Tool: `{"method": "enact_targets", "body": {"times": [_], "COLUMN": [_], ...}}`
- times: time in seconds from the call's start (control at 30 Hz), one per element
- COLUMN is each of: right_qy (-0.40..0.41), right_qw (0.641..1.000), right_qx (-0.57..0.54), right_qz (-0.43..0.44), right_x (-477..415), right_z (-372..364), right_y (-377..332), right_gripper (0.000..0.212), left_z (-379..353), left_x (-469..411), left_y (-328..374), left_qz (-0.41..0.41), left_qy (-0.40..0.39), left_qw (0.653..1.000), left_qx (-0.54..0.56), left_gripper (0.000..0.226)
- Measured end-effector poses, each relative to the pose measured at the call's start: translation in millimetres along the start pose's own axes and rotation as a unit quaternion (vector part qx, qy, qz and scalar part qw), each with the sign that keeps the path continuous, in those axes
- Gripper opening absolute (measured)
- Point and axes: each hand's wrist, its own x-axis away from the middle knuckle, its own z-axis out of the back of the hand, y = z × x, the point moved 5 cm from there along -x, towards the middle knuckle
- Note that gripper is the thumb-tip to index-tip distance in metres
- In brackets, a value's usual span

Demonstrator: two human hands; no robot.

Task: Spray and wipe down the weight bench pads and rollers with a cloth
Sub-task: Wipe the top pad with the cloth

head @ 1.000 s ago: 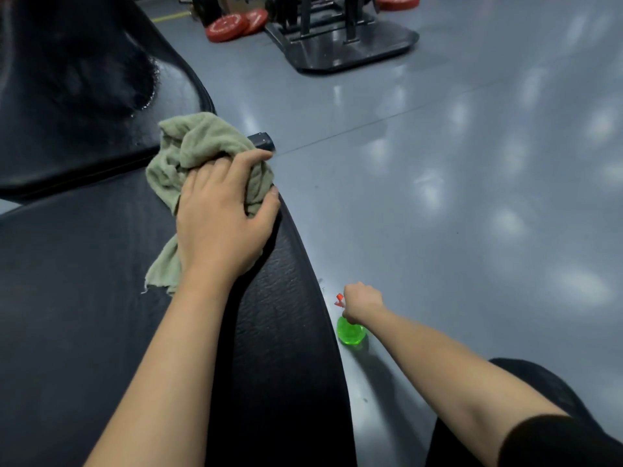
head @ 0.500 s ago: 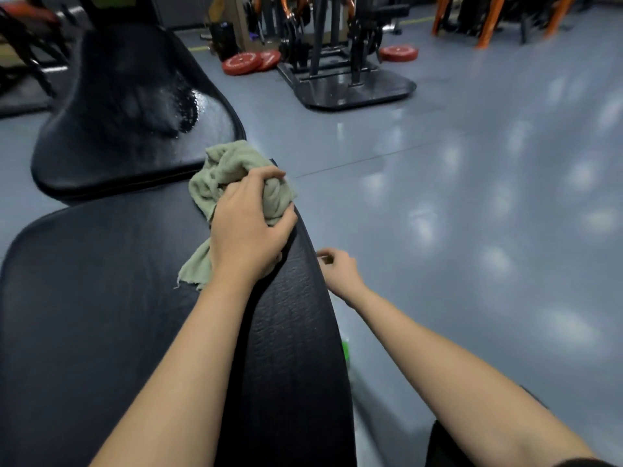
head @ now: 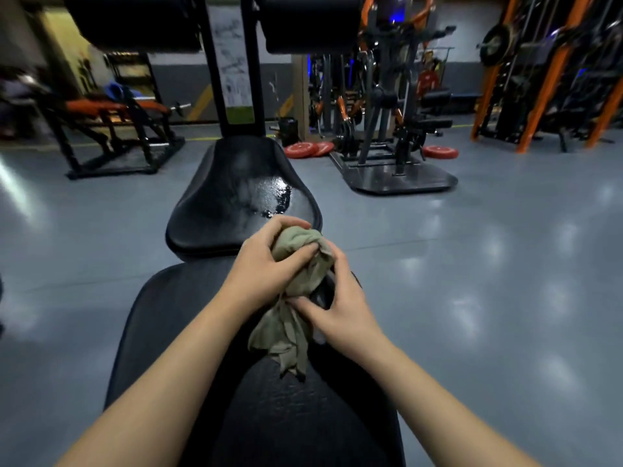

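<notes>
Both hands meet on the cloth (head: 308,269). The left hand (head: 269,261) curls over its bunched top. The right hand (head: 340,308) closes round the narrow waist below, thumb across the fabric. A loose tail hangs from the two grips onto the back pad (head: 175,332), the long black cushion that fills the lower frame and runs under both forearms. Beyond it lies the seat pad (head: 219,197), tilted up and away, with a wet patch (head: 274,193) shining on its right side. Higher up, two black rollers (head: 135,25) flank a dark upright post (head: 232,136). No spray bottle is in view.

The step in hand looks like regathering the cloth before wiping the seat. To do it well:

- Fold the tail in, so that a flat, clean face is outward and nothing drags across the pad.
- Start at the wet patch while the liquid sits there. Draw it across the dry left side in overlapping passes.
- Follow the rim round, where the liquid could run off.
- Keep a dry part of the cloth for the rollers.

A white label (head: 232,62) runs down the post, with a green band at its foot. Its print is too blurred to read. Two red weight plates (head: 308,150) lie on the floor behind, and no lettering on them can be made out.
</notes>
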Motion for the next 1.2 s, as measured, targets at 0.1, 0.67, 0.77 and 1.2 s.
{"method": "enact_targets", "body": {"times": [0.1, 0.67, 0.77, 1.2], "right_qy": [0.105, 0.104, 0.097, 0.147], "right_qw": [0.993, 0.917, 0.908, 0.956], "right_qx": [-0.041, 0.346, 0.346, 0.231], "right_qz": [-0.021, -0.171, -0.215, -0.106], "right_x": [-24.0, -182.3, -224.4, -272.8], "right_z": [4.7, -38.2, -38.1, -65.3], "right_y": [-13.1, 5.0, 4.2, 22.2], "right_gripper": [0.061, 0.046, 0.051, 0.062], "left_z": [29.3, 135.5, 122.0, 146.4], "left_x": [-11.1, -139.8, -149.5, -158.6], "left_y": [10.6, -85.2, -116.3, -144.7], "left_qz": [-0.032, 0.181, 0.226, 0.266], "left_qy": [0.021, 0.366, 0.322, 0.246], "left_qw": [0.999, 0.91, 0.897, 0.909], "left_qx": [-0.03, -0.07, -0.202, -0.206], "left_gripper": [0.03, 0.009, 0.024, 0.043]}}
